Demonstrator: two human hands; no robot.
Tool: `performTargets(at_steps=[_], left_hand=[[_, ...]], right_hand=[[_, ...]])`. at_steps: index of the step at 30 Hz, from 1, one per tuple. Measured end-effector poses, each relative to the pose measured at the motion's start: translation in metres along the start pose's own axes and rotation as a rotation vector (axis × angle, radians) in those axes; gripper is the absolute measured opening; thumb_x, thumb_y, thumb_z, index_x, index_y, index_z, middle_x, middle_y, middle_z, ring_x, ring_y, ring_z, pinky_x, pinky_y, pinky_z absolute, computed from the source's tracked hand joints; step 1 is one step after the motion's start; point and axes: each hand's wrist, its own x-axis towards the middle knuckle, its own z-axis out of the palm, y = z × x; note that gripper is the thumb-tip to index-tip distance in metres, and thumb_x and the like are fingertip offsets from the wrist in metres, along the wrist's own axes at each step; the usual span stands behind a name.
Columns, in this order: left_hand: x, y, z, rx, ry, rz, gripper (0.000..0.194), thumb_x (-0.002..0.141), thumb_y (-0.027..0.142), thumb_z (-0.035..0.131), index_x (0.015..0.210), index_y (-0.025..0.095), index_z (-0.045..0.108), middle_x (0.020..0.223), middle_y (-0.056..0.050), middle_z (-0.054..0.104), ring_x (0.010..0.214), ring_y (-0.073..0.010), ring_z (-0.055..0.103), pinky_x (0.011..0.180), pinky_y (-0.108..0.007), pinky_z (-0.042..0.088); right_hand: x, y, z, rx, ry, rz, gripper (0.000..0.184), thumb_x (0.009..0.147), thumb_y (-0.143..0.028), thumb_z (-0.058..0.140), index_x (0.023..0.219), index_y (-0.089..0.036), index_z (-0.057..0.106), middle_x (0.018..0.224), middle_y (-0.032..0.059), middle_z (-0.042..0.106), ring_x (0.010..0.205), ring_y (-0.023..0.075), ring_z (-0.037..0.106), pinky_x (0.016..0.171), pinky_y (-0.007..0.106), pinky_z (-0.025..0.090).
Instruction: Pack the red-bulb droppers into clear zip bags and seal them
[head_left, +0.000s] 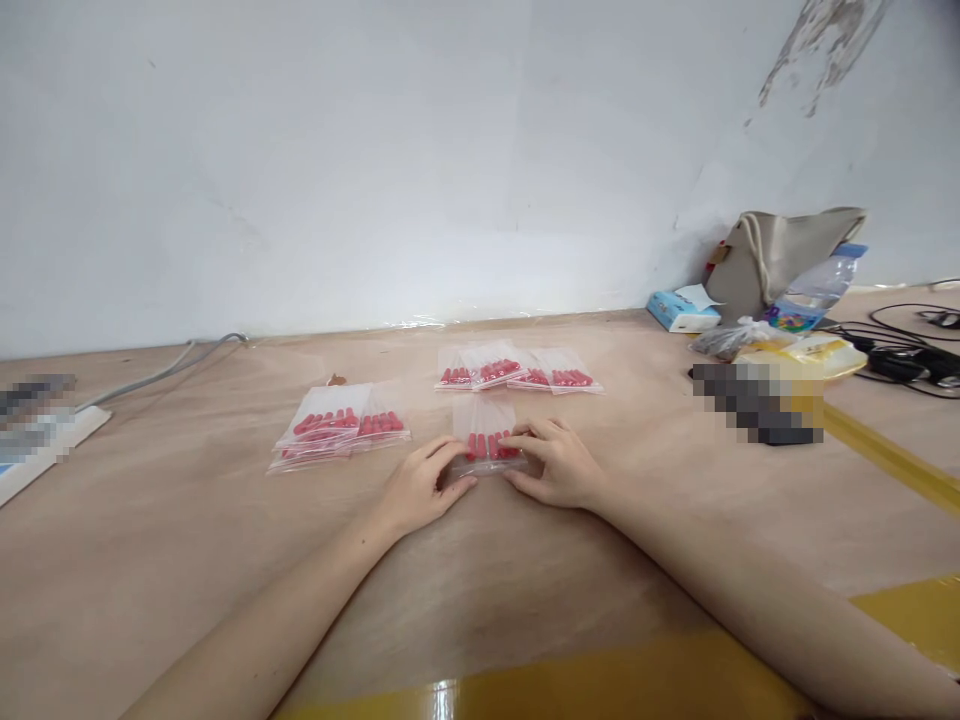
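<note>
A small clear plastic bag (pixel 484 412) with several red capsule-shaped pieces (pixel 481 446) in it lies flat on the wooden table in front of me. My left hand (pixel 426 484) holds its left edge, thumb near the lower corner and fingers curled. On the opposite side, my right hand (pixel 556 464) grips the bag, its fingertips over the rightmost red pieces and its thumb at the lower edge. To the left lies a stack of similar filled bags (pixel 322 425). Behind the held bag, another overlapping row of filled bags (pixel 517 370) spreads out.
At the back right stand a beige bag (pixel 795 250), a tissue pack (pixel 684 310) and a tilted plastic bottle (pixel 821 285). Black cables (pixel 900 360) lie beside them. A grey cable (pixel 161 370) runs along the left. Yellow tape (pixel 885 455) crosses the table at right.
</note>
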Motion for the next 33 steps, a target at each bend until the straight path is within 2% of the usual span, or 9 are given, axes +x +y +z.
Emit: performTargets(at_steps=[4, 7, 10, 13, 17, 22, 25, 29, 33], left_hand=[[0.002, 0.002, 0.003, -0.028, 0.009, 0.042, 0.015, 0.084, 0.023, 0.052, 0.098, 0.018, 0.055, 0.097, -0.005, 0.059, 0.079, -0.0151, 0.057, 0.07, -0.027, 0.047], [0.004, 0.003, 0.004, -0.027, 0.002, 0.043, 0.011, 0.084, 0.023, 0.052, 0.094, 0.018, 0.054, 0.095, -0.005, 0.059, 0.077, -0.0148, 0.057, 0.069, -0.027, 0.046], [0.006, 0.004, 0.004, -0.03, -0.013, 0.035, 0.007, 0.086, 0.022, 0.05, 0.089, 0.018, 0.054, 0.09, -0.003, 0.059, 0.076, -0.0145, 0.056, 0.069, -0.026, 0.045], [0.008, 0.003, 0.005, -0.039, -0.021, 0.035, 0.008, 0.088, 0.02, 0.046, 0.086, 0.018, 0.053, 0.087, -0.003, 0.059, 0.077, -0.0144, 0.056, 0.07, -0.027, 0.045], [0.009, 0.003, 0.008, -0.044, -0.025, 0.049, 0.007, 0.087, 0.021, 0.048, 0.089, 0.018, 0.054, 0.093, -0.004, 0.059, 0.083, -0.0153, 0.057, 0.074, -0.028, 0.046], [0.009, 0.003, 0.009, -0.036, -0.006, 0.074, 0.013, 0.084, 0.024, 0.052, 0.097, 0.019, 0.054, 0.1, -0.005, 0.059, 0.087, -0.0164, 0.058, 0.076, -0.028, 0.048], [0.007, -0.001, 0.009, -0.005, 0.014, 0.085, 0.017, 0.084, 0.026, 0.054, 0.1, 0.019, 0.054, 0.103, -0.005, 0.059, 0.09, -0.0169, 0.058, 0.077, -0.029, 0.049], [0.001, -0.014, 0.006, 0.08, 0.049, 0.173, 0.021, 0.085, 0.027, 0.054, 0.104, 0.019, 0.055, 0.109, -0.006, 0.058, 0.096, -0.017, 0.058, 0.084, -0.029, 0.049], [-0.004, -0.024, -0.003, 0.174, 0.049, 0.313, 0.021, 0.087, 0.022, 0.05, 0.107, 0.02, 0.056, 0.11, -0.006, 0.059, 0.098, -0.0162, 0.058, 0.085, -0.028, 0.049]], right_hand=[[0.005, -0.007, 0.01, -0.025, 0.039, 0.068, 0.03, 0.071, -0.02, 0.058, 0.1, -0.022, 0.062, 0.096, 0.0036, 0.061, 0.081, 0.015, 0.058, 0.072, 0.03, 0.035], [0.006, -0.005, 0.014, -0.055, 0.102, 0.091, 0.021, 0.076, -0.018, 0.053, 0.093, -0.022, 0.064, 0.091, 0.0025, 0.063, 0.074, 0.0133, 0.058, 0.068, 0.029, 0.036], [0.004, 0.001, 0.013, -0.042, 0.086, 0.015, 0.018, 0.08, -0.017, 0.05, 0.091, -0.021, 0.064, 0.089, 0.0032, 0.063, 0.077, 0.0138, 0.058, 0.069, 0.029, 0.038], [0.003, 0.006, 0.011, 0.014, 0.055, -0.028, 0.02, 0.076, -0.016, 0.054, 0.094, -0.02, 0.062, 0.091, 0.0044, 0.062, 0.081, 0.0142, 0.057, 0.072, 0.028, 0.04], [0.005, 0.005, 0.015, -0.017, 0.093, 0.003, 0.014, 0.073, -0.014, 0.055, 0.084, -0.018, 0.062, 0.083, 0.0044, 0.061, 0.073, 0.014, 0.056, 0.07, 0.029, 0.042], [0.008, 0.001, 0.017, -0.105, 0.136, 0.015, 0.007, 0.076, -0.017, 0.054, 0.07, -0.017, 0.057, 0.072, 0.0045, 0.058, 0.067, 0.0147, 0.053, 0.066, 0.029, 0.042], [0.004, 0.005, 0.006, 0.026, 0.104, 0.06, 0.012, 0.074, -0.029, 0.06, 0.078, -0.018, 0.057, 0.075, 0.0034, 0.055, 0.064, 0.0128, 0.052, 0.061, 0.026, 0.042], [-0.009, 0.018, -0.015, 0.185, -0.031, -0.032, 0.033, 0.072, -0.033, 0.062, 0.102, -0.021, 0.055, 0.092, 0.0053, 0.055, 0.07, 0.0123, 0.053, 0.064, 0.026, 0.045], [-0.015, 0.027, -0.022, 0.048, -0.041, -0.165, 0.029, 0.075, -0.025, 0.057, 0.104, -0.022, 0.057, 0.093, 0.0054, 0.059, 0.082, 0.0153, 0.054, 0.076, 0.031, 0.042]])
